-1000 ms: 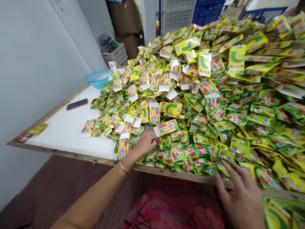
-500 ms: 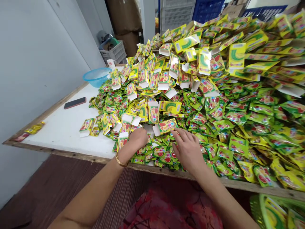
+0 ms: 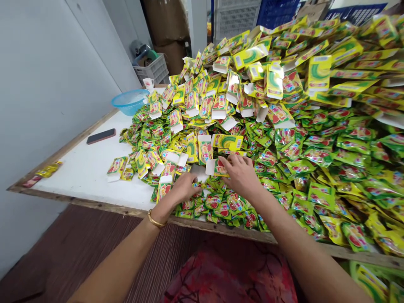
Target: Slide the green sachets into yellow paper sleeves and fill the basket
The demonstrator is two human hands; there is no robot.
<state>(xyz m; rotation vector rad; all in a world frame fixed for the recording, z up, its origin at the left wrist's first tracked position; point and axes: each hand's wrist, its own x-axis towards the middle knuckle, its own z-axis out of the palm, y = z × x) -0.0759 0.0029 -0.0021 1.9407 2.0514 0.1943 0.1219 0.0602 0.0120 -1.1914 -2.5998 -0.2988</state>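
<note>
A small yellow box [image 3: 218, 168] with a white open flap lies near the middle of the table. My right hand [image 3: 240, 174] is over its right end, fingers bent around it. Left of it, my left hand [image 3: 186, 187], with a gold bangle at the wrist, has its fingertips curled at the green sachets [image 3: 214, 201]; whether it pinches one is hidden. Two upright-lying boxes [image 3: 205, 149] and a sideways box [image 3: 227, 142] are just beyond my hands. Another open box [image 3: 164, 185] rests beside my left wrist.
A large heap of yellow boxes [image 3: 318, 73] covers the back and right, above piled sachets. At the left are a phone [image 3: 101, 136], a blue basket [image 3: 130, 102] and a white cup [image 3: 148, 83]. A green basket [image 3: 355, 269] stands below the wooden edge [image 3: 104, 207].
My right hand has moved up and left onto the box, which it now partly covers. My left hand has shifted slightly down, its fingers loosening from a tight curl.
</note>
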